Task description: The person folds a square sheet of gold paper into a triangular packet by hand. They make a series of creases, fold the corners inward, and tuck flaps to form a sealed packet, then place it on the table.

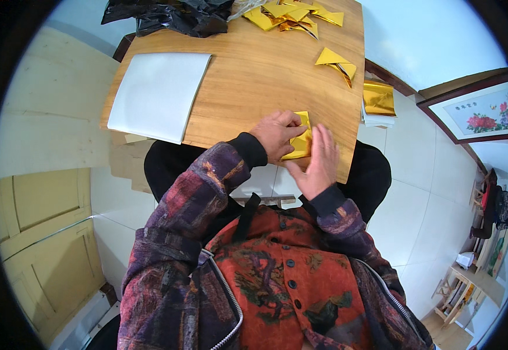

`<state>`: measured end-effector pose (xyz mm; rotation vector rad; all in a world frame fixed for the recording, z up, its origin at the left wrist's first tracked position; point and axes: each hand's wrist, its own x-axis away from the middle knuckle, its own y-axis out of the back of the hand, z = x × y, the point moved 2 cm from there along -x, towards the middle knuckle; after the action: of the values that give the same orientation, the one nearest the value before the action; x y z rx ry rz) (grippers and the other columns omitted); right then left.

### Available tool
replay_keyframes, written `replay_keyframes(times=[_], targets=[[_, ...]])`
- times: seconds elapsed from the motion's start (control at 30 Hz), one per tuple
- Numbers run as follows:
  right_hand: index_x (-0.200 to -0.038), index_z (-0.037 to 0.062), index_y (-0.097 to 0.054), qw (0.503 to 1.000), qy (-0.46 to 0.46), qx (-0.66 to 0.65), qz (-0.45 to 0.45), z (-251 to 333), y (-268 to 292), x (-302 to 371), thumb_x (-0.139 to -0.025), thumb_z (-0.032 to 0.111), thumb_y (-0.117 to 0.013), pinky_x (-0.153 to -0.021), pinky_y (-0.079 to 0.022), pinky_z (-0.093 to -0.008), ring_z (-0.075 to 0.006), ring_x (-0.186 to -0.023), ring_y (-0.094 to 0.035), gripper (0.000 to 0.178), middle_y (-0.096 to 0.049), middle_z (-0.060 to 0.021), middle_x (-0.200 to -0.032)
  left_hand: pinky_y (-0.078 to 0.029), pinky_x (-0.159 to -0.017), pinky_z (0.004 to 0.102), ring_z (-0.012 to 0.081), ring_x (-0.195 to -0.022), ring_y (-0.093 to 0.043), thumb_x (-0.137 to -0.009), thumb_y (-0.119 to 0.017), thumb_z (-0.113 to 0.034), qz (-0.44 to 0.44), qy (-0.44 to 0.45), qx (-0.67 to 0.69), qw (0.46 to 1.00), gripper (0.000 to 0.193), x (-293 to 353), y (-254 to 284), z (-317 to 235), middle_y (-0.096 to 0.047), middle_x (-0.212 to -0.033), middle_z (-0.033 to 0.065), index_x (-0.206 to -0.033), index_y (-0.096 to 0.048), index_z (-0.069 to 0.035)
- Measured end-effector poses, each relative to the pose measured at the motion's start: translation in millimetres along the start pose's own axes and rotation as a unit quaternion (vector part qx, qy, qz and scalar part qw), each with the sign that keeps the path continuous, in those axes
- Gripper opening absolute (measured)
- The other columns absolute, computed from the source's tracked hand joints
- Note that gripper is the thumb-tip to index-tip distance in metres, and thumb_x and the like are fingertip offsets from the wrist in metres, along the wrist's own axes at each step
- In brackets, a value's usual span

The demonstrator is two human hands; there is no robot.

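A partly folded sheet of gold foil paper (pixel 302 146) lies near the front edge of the wooden table. My left hand (pixel 275 135) is on its left side, fingers bent and pressed onto the paper in a grip. Along the paper's right edge rests my right hand (pixel 319 160), its fingers stretched out and its thumb apart, touching the paper without closing round it. Farther right on the tabletop sits a folded gold piece (pixel 335 63) with pointed ends. Several similar folded gold pieces (pixel 292 16) are heaped at the far edge.
On the table's left lies a stack of white paper (pixel 159 96). A crumpled black plastic bag (pixel 169 16) covers the far left of the wooden table (pixel 254 76). Beyond the right edge, lower down, is a stack of gold foil sheets (pixel 378 98). A framed flower picture (pixel 487 114) stands farther right.
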<state>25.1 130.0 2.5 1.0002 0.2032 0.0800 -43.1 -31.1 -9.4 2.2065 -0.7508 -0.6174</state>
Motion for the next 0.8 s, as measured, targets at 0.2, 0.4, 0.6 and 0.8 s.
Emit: replay_keyframes(times=[0.2,0.4,0.6,0.8], targets=[[-0.144,0.0012,-0.038,0.992,0.113,0.054,0.033,-4,11,30,-0.077,0.032,-0.077,-0.113,-0.021,-0.0564,-0.0354,-0.143,-0.028,0.084,-0.034,-0.0168,-0.151,-0.044,-0.096,0.0404,0.0333,-0.111,-0.052,-0.074,-0.071,-0.009,0.002,0.008,0.015,1.000,0.054,1,-1,1,-0.054,-0.119,0.0137,-0.127,-0.062,-0.007],[-0.145,0.0072,-0.041,0.982,0.142,0.080,0.097,4,-7,44,-0.074,0.036,-0.079,-0.113,-0.022,-0.0577,-0.0317,-0.145,-0.027,0.086,-0.032,-0.0149,-0.154,-0.045,-0.095,0.0404,0.0331,-0.110,-0.054,-0.076,-0.072,-0.009,-0.012,0.001,0.009,1.000,0.052,1,-3,2,-0.055,-0.119,0.0128,-0.126,-0.063,-0.008],[-0.147,0.0197,-0.040,0.980,0.139,0.104,0.101,13,-13,48,-0.073,0.041,-0.079,-0.111,-0.021,-0.0623,-0.0365,-0.145,-0.022,0.086,-0.025,-0.0191,-0.155,-0.046,-0.093,0.0408,0.0331,-0.108,-0.054,-0.076,-0.072,-0.009,-0.010,0.010,0.008,1.000,0.051,1,-5,4,-0.055,-0.117,0.0129,-0.126,-0.063,-0.009],[-0.148,0.0213,-0.040,0.977,0.161,0.088,0.111,16,-5,47,-0.070,0.036,-0.082,-0.110,-0.022,-0.0631,-0.0407,-0.144,-0.023,0.090,-0.027,-0.0222,-0.153,-0.047,-0.093,0.0406,0.0330,-0.108,-0.055,-0.077,-0.070,-0.007,-0.002,0.018,-0.016,1.000,0.050,-1,-1,0,-0.055,-0.115,0.0131,-0.126,-0.063,-0.008]])
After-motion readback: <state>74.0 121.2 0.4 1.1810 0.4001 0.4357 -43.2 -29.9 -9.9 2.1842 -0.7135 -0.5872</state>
